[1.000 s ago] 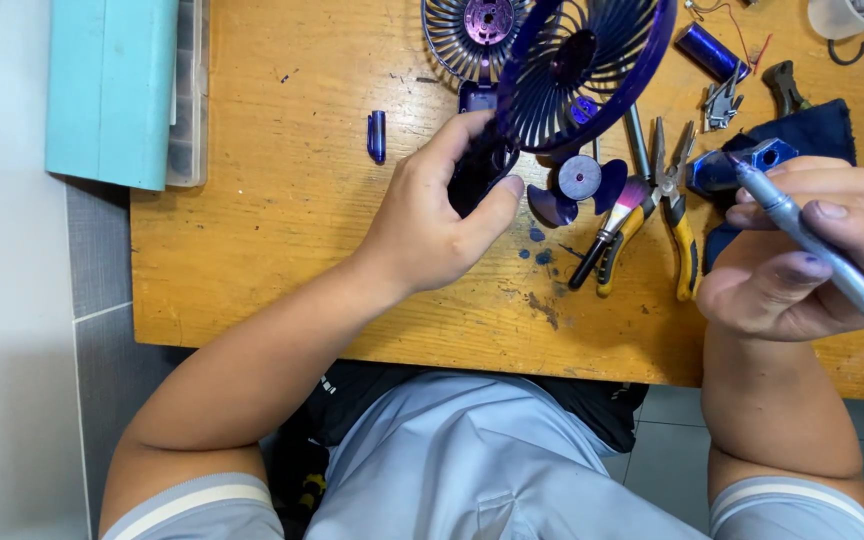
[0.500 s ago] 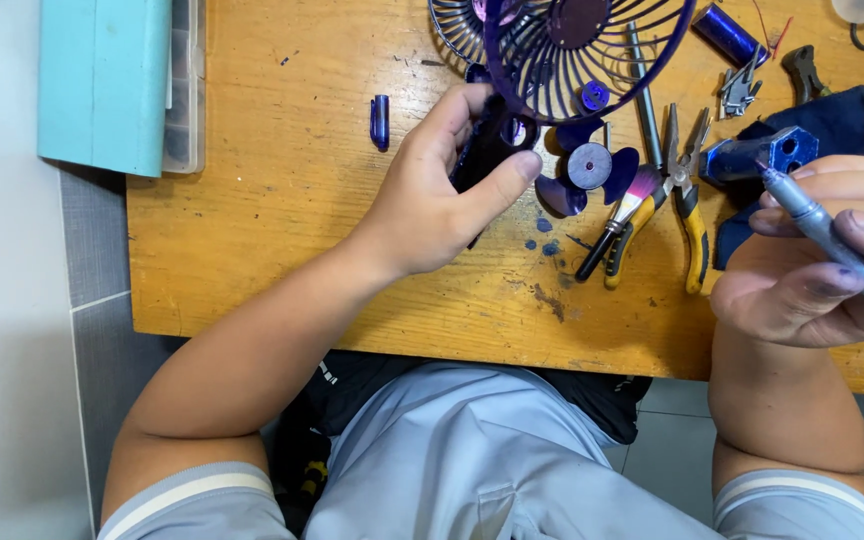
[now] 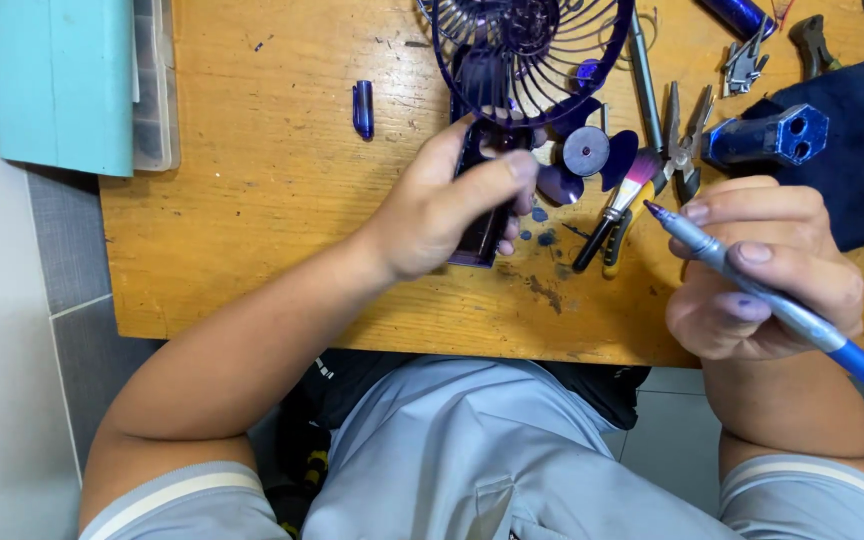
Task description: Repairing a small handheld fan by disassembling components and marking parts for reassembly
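Observation:
My left hand (image 3: 452,205) grips the dark purple handle of a small fan (image 3: 482,205), whose round wire grille (image 3: 527,45) points away from me over the wooden table (image 3: 262,230). My right hand (image 3: 767,280) holds a silver and blue pen-shaped tool (image 3: 752,285) with its tip aimed left toward the fan. Between the hands lie the purple fan blade piece (image 3: 587,155) and a small paintbrush (image 3: 617,205).
Pliers with yellow grips (image 3: 677,155) lie beside the brush. A blue hexagonal part (image 3: 767,135) rests on a dark cloth (image 3: 852,170). A small purple capsule piece (image 3: 363,108) lies to the left. A teal box (image 3: 67,80) sits at the table's left edge.
The view has drawn closer. My left hand has shifted its grip down the fan's handle. My right hand has brought the pen tool leftward and lower, nearer the fan.

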